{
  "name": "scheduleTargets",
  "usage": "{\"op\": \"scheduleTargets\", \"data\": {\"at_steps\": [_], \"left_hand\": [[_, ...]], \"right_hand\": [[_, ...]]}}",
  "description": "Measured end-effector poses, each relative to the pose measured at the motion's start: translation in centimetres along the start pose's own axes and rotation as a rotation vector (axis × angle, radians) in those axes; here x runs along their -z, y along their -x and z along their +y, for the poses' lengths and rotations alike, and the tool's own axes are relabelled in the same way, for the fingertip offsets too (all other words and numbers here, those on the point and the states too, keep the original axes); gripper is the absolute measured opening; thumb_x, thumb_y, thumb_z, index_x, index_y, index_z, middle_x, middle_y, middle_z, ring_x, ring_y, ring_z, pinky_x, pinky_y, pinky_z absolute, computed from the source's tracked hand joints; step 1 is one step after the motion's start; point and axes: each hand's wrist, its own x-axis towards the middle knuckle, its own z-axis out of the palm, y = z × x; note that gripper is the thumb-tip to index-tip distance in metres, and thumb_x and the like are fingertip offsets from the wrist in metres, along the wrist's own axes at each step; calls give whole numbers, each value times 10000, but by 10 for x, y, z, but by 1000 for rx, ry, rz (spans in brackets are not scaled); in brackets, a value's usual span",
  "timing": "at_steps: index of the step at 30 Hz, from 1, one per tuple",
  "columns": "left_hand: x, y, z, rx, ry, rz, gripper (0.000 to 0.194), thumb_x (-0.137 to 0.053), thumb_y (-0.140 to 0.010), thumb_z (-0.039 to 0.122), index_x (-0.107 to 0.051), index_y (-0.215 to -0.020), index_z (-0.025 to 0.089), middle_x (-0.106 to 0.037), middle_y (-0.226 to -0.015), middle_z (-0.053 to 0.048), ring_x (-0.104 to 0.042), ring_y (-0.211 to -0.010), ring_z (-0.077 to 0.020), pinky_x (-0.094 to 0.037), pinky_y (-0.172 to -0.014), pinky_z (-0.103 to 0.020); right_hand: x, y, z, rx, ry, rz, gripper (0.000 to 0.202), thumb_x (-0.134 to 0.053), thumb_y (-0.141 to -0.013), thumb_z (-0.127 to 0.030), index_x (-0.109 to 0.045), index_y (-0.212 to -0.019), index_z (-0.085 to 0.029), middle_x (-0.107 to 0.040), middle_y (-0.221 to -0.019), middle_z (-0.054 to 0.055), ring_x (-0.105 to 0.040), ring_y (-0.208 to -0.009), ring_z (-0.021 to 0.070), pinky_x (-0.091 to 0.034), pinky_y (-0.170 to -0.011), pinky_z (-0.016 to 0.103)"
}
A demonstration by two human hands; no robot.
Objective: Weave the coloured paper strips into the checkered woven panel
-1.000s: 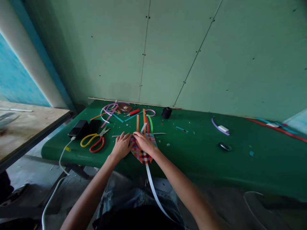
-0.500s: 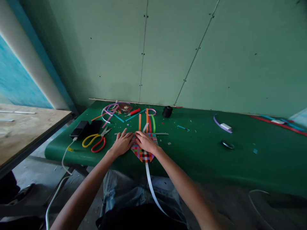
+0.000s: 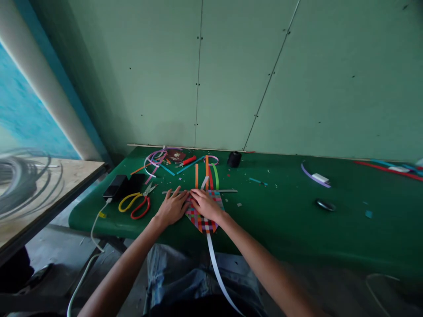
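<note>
A checked piece woven from many-coloured flat strips point(image 3: 199, 221) lies on the green table in front of me, its near end pointed. My left hand point(image 3: 172, 208) rests palm down at its left edge, fingers spread. My right hand point(image 3: 206, 205) lies flat over the weave, fingertips by the top edge close to the left fingers. A thin grey strip point(image 3: 228, 191) runs crosswise there, sticking out on both sides. Orange strips point(image 3: 197, 177), a red one and a green strip point(image 3: 216, 177) extend away from the far edge. One long white strip point(image 3: 214, 263) hangs toward my lap.
Scissors point(image 3: 140, 201) with yellow and red handles lie left, beside a black device point(image 3: 115, 187) on a white cable. Behind are loose strips, a red-handled tool point(image 3: 189, 161) and a black spool point(image 3: 234, 159). A dark oval object point(image 3: 325, 204) is at right. Grey coils point(image 3: 15, 182) blur over the wooden table.
The whole view has shifted slightly, with the table lower and further right. Blurred grey coils have appeared over the wooden table at left. Both hands stay on the woven piece.
</note>
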Motion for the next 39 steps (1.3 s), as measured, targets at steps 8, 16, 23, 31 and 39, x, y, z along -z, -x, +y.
{"op": "scheduleTargets", "data": {"at_steps": [8, 16, 23, 31, 39], "left_hand": [[-4, 3, -1, 15, 86, -8, 578, -353, -1094, 530, -444, -1608, 281, -500, -1632, -69, -240, -1613, -347, -255, -1263, -645], [-4, -10, 16, -54, 68, -1, 542, -389, -1092, 510, -510, -1563, 271, -557, -1584, -90, -301, -1590, -337, -275, -1255, -633], [1, -11, 15, -124, 55, 0, 527, -398, -1092, 473, -498, -1570, 275, -596, -1543, -84, -422, -1524, -308, -233, -1293, -600], [-3, -11, 12, -87, 83, -47, 550, -423, -1081, 470, -463, -1587, 258, -554, -1586, -83, -364, -1560, -332, -246, -1280, -631], [0, -10, 14, -120, 59, -43, 517, -409, -1086, 445, -512, -1556, 254, -576, -1564, -89, -339, -1575, -337, -236, -1289, -630]], "right_hand": [[6, 7, -2, -2, 9, -9, 396, -496, -1079, -271, -612, -1442, -162, -616, -1473, 146, -601, -1318, 309, -508, -1127, 476], [16, 25, 7, -35, 75, -12, 386, -450, -1099, -278, -620, -1430, -177, -617, -1464, 153, -619, -1277, 314, -520, -1098, 508], [19, 26, 7, -9, 44, -2, 393, -456, -1086, -256, -626, -1425, -156, -629, -1431, 174, -638, -1243, 318, -529, -1087, 510], [27, 30, 12, 72, 29, -76, 635, -449, -1049, -160, -307, -1666, -209, -634, -1460, 139, -616, -1286, 286, -502, -1116, 481], [30, 27, 18, 147, 27, -121, 677, -465, -1020, -114, -282, -1668, -180, -615, -1486, 160, -614, -1319, 285, -494, -1138, 466]]}}
